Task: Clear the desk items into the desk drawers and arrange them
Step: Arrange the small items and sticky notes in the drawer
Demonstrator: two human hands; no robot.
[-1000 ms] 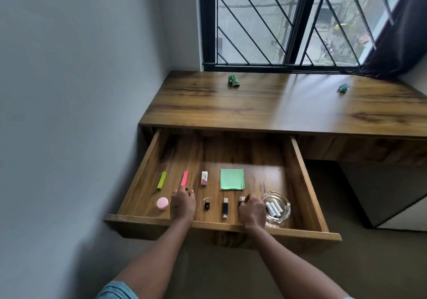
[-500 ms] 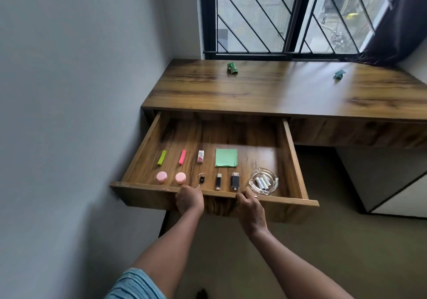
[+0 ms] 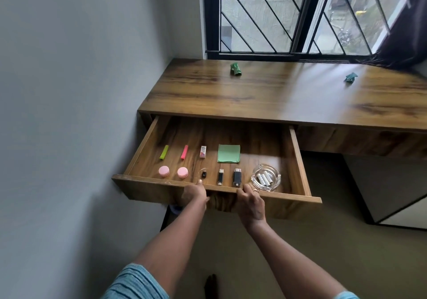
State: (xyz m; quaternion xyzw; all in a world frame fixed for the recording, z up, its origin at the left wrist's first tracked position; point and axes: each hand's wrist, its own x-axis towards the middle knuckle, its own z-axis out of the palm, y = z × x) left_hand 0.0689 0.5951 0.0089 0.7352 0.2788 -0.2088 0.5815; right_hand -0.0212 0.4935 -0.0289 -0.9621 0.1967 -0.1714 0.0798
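Note:
The wooden desk drawer (image 3: pixel 147 184) stands pulled out. Inside lie in rows a green highlighter (image 3: pixel 164 152), a pink highlighter (image 3: pixel 184 152), an eraser (image 3: pixel 203 152), a green sticky pad (image 3: pixel 228 153), two pink round cases (image 3: pixel 163 171), several small black USB-type sticks (image 3: pixel 237 177) and a glass ashtray (image 3: pixel 265 179) with batteries. My left hand (image 3: pixel 194 194) and my right hand (image 3: pixel 250 203) both grip the drawer's front panel, fingers curled at its top edge.
On the desk top (image 3: pixel 277 95) sit a crumpled green piece (image 3: pixel 235 69) and a teal one (image 3: pixel 350 77) near the barred window (image 3: pixel 288 14). A grey wall runs close along the left. Carpeted floor lies below the drawer.
Both hands came out of the drawer, leaving a pink case and a black stick lying in the front row, and moved onto the drawer's front panel.

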